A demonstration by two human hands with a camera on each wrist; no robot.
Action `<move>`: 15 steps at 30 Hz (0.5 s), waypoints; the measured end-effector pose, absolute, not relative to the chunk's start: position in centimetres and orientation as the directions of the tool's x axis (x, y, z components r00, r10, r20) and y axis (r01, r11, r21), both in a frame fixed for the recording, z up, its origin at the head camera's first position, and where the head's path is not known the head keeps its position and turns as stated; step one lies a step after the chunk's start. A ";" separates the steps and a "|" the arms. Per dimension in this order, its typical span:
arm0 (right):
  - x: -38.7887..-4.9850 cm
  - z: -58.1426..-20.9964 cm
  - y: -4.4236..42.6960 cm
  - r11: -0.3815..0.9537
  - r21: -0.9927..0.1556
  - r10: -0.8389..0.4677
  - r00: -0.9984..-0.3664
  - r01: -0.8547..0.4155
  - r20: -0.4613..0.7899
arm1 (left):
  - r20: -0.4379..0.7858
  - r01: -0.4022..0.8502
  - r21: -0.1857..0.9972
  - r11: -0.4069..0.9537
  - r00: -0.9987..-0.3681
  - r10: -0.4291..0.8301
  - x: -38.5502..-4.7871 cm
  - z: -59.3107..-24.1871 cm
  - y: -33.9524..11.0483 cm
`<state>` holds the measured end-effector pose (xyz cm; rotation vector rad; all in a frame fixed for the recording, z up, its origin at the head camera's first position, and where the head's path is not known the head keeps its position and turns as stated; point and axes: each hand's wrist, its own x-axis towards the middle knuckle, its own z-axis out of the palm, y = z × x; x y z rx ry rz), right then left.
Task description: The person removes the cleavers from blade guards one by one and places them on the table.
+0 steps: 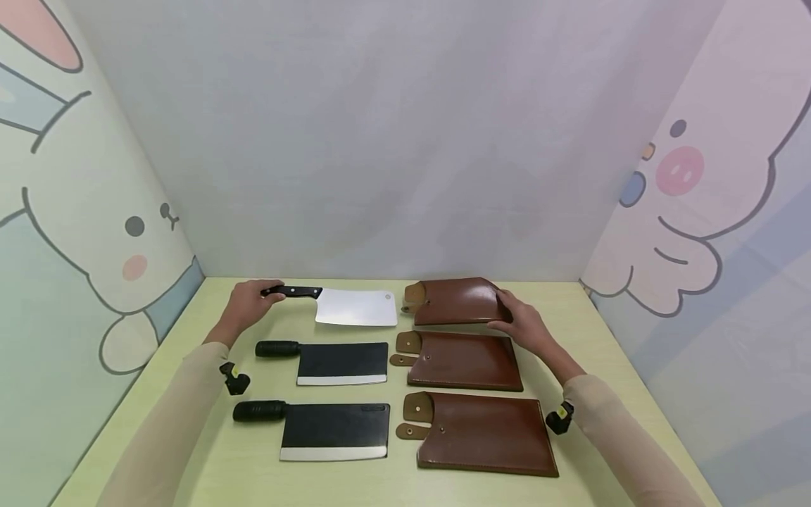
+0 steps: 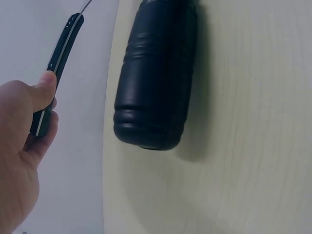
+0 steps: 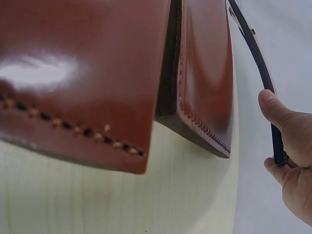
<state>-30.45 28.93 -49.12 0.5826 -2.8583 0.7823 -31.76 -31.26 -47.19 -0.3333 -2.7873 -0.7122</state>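
At the back of the table, my left hand (image 1: 249,304) pinches the end of the black handle of a cleaver (image 1: 356,308) with a bright steel blade pointing right. In the left wrist view, thumb and fingers close round that handle (image 2: 58,58). Facing the blade's tip, a brown leather sheath (image 1: 459,301) is gripped at its right end by my right hand (image 1: 527,325). The right wrist view shows the thumb on one face of this sheath (image 3: 265,73) and fingers on the other. The sheath's strap and flap lie on its left side, near the blade.
Two black-bladed cleavers (image 1: 342,363) (image 1: 336,426) lie in front on the left, handles leftward. Beside them rest two more brown sheaths (image 1: 472,360) (image 1: 491,433), their flaps toward the blades. A pale wall (image 1: 393,141) rises behind the wooden table (image 1: 355,486).
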 end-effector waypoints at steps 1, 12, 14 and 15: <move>-30.5 -49.1 28.9 0.794 -0.466 -0.330 -0.920 -0.391 0.210 | 0.288 0.278 0.437 0.856 -0.944 0.160 -31.8 -47.3 -31.3; -31.2 -49.4 28.5 0.797 -0.448 -0.342 -0.914 -0.406 0.220 | 0.245 0.258 0.445 0.857 -0.956 0.161 -31.9 -48.1 -31.7; -31.2 -49.4 28.5 0.798 -0.441 -0.348 -0.912 -0.411 0.219 | 0.233 0.252 0.450 0.857 -0.959 0.159 -31.8 -48.2 -31.7; -31.2 -49.4 28.5 0.799 -0.439 -0.351 -0.912 -0.411 0.214 | 0.228 0.249 0.452 0.857 -0.961 0.159 -31.8 -48.3 -31.7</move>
